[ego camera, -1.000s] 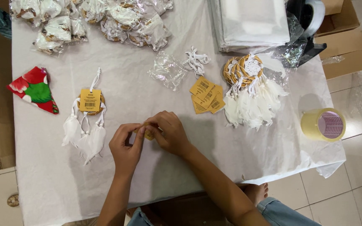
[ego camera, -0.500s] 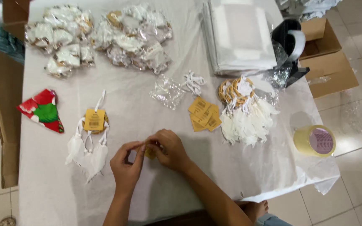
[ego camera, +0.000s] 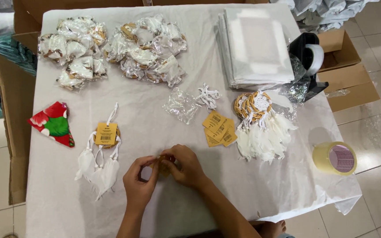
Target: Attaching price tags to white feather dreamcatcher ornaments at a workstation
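Note:
My left hand (ego camera: 138, 181) and my right hand (ego camera: 186, 166) meet near the front middle of the white-covered table (ego camera: 164, 211). Between their fingertips they pinch a small yellow paper tag (ego camera: 162, 164), mostly hidden by the fingers. Left of my hands lies a small woven dreamcatcher with white feathers and a yellow tag (ego camera: 103, 152). To the right are a loose stack of yellow tags (ego camera: 218, 128) and a pile of untagged dreamcatchers with white feathers (ego camera: 259, 128). A bundle of white string loops (ego camera: 208, 95) and an empty clear plastic bag (ego camera: 181, 105) lie further back.
Two heaps of bagged dreamcatchers (ego camera: 113, 48) fill the far left. A stack of clear bags (ego camera: 254, 46) and a black tape dispenser (ego camera: 308, 66) sit far right. A tape roll (ego camera: 335, 158) rests at the right edge. Red-green cloth (ego camera: 54, 124) lies left. Cardboard boxes (ego camera: 347, 70) flank the table.
The view has shifted so that more of the table's far side shows. Both hands stay together on the small tag, their fingers working it slightly.

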